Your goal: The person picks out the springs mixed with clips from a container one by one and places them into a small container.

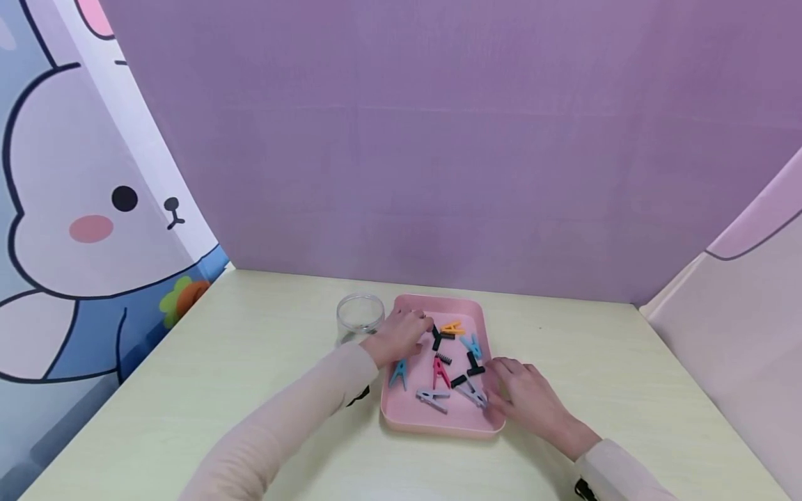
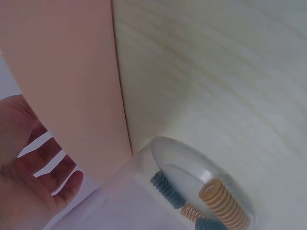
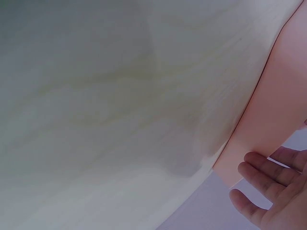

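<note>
A pink tray (image 1: pixel 401 415) holds several small clothespins, among them a yellow one (image 1: pixel 452 327), a red one (image 1: pixel 441 373), a grey one (image 1: pixel 432 399) and a blue one (image 1: pixel 399 374). Small black pieces (image 1: pixel 473 361) and a black coil (image 1: pixel 443 358) lie among them. My left hand (image 1: pixel 401 335) reaches over the tray's left rim, fingers loosely bent above its upper left part; no object shows in it. At the right rim, my right hand (image 1: pixel 529 393) has relaxed fingers against the tray's side, thumb near a grey clothespin (image 1: pixel 472 394).
A clear round jar (image 1: pixel 360 311) stands just left of the tray, partly behind my left hand. Blue and tan coils (image 2: pixel 224 203) lie inside it. The pale wooden table (image 1: pixel 626 362) meets a purple backdrop (image 1: pixel 438 174) behind, with a cartoon-printed cloth (image 1: pixel 81 174) at left.
</note>
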### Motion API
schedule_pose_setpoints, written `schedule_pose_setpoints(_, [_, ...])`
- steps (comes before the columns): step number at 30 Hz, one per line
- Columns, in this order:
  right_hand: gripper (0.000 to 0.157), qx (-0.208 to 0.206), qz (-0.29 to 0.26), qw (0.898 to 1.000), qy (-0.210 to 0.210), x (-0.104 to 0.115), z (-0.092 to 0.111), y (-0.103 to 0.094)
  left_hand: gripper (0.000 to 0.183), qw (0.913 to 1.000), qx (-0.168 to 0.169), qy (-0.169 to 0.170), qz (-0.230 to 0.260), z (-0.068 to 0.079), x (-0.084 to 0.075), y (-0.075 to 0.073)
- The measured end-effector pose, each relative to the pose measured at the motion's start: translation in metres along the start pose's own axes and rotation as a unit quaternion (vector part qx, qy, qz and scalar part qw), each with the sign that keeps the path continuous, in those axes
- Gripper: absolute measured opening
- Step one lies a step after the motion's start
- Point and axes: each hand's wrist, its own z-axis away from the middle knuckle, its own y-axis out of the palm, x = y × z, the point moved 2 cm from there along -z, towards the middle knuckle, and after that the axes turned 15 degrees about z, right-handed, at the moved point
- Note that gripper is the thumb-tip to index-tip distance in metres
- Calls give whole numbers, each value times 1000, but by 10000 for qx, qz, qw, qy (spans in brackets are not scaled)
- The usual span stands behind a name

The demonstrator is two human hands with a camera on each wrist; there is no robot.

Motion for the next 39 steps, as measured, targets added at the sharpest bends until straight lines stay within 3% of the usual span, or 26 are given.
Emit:
schedule_pose_setpoints(16, [45, 103, 54, 9999, 57, 0, 0, 1, 25, 9993, -86, -275, 245, -5, 4, 7])
schedule_pose_setpoints(24, [46, 253, 44, 9996, 110, 0, 0, 0, 21, 9964, -189, -429, 700, -6, 6, 11])
schedule_pose_setpoints(39, [46, 172, 76, 9998, 66, 1, -1, 1, 20, 9942, -432, -372, 915, -7, 8, 13])
